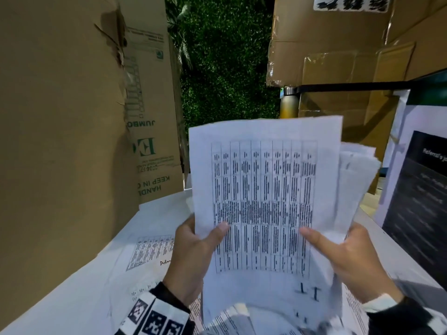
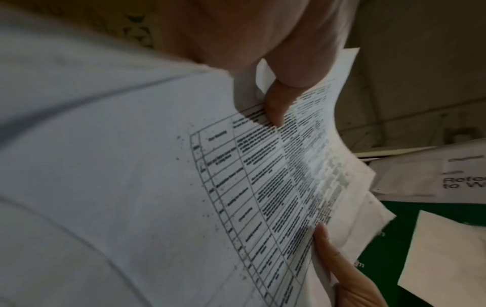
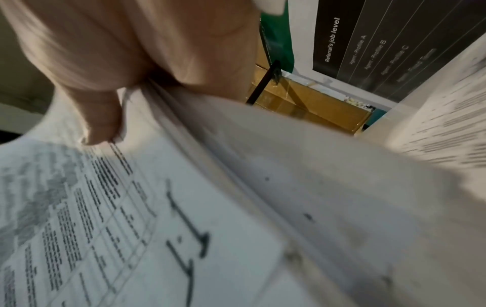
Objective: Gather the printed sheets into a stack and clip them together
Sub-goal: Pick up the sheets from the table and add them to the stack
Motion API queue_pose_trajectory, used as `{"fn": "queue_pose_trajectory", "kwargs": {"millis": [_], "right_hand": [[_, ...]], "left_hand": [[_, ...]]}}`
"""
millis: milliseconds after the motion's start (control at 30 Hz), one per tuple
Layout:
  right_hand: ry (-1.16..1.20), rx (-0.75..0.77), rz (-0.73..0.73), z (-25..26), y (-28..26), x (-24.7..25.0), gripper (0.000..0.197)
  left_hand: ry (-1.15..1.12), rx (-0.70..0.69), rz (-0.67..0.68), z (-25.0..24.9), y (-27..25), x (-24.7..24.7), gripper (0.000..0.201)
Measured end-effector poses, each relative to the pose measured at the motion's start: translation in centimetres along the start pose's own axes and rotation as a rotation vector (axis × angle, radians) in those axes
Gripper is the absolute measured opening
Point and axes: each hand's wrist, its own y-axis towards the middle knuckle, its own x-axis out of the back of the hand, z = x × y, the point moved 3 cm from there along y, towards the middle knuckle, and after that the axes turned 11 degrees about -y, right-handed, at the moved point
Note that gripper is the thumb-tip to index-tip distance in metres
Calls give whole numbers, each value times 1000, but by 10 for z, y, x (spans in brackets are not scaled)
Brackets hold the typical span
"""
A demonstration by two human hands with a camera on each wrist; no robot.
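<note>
Holding the white printed-table paper sheets (image 1: 263, 189) above the white bench (image 1: 72, 286), left hand (image 1: 191, 257) and right hand (image 1: 348, 257) each pinched a lower edge; sheets fanned beyond the right grip risked slipping out.

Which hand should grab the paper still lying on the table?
Probably the left hand. The loose sheet lies on the table right beside it, on the left. The right hand is on the far side and could keep gripping the stack.

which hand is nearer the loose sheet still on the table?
Left. The left hand grips the held stack right beside the loose sheet; the right hand holds the stack's far side.
</note>
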Motion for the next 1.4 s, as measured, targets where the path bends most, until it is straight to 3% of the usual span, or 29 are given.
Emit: {"fn": "queue_pose_trajectory", "kwargs": {"millis": [133, 200, 300, 333, 433, 633, 767, 833, 933, 1033, 1067, 1167, 1233, 1300, 1400], "right_hand": [[35, 52, 29, 11, 7, 6, 24], [88, 21, 80, 9, 6, 4, 33], [43, -23, 147, 3, 2, -8, 66], [31, -45, 144, 1, 2, -11, 69], [35, -52, 127, 8, 7, -15, 42], [54, 101, 131, 34, 21, -13, 40], [187, 134, 91, 23, 18, -11, 43], [182, 131, 109, 19, 13, -13, 37], [146, 87, 104, 16, 14, -15, 26], [129, 104, 90, 18, 17, -15, 40], [151, 108, 78, 18, 18, -15, 48], [226, 115, 38, 15, 18, -17, 54], [261, 98, 13, 12, 16, -18, 48], [304, 75, 2, 10, 16, -17, 36], [300, 103, 8, 14, 15, -16, 44]], "left_hand": [[36, -220, 121, -21, 2, 6, 84], [64, -194, 137, -21, 3, 13, 94], [102, -49, 169, -14, -1, 18, 70], [137, -26, 176, -14, -3, 16, 60], [222, -36, 221, -26, -4, 10, 40], [205, -185, 231, -65, 17, 0, 59], [75, -221, 295, -64, 18, 3, 30], [48, -189, 301, -49, 15, 13, 31], [-22, -93, 276, -24, 15, 30, 55], [-209, 25, 249, -8, 14, 43, 69], [-231, 45, 236, -4, 14, 46, 66], [-221, 83, 151, 0, 13, 50, 24], [-191, 76, 128, -3, 11, 47, 39], [-198, 24, 119, -8, 11, 42, 35], [-186, -62, 88, -19, 15, 36, 44]]}}
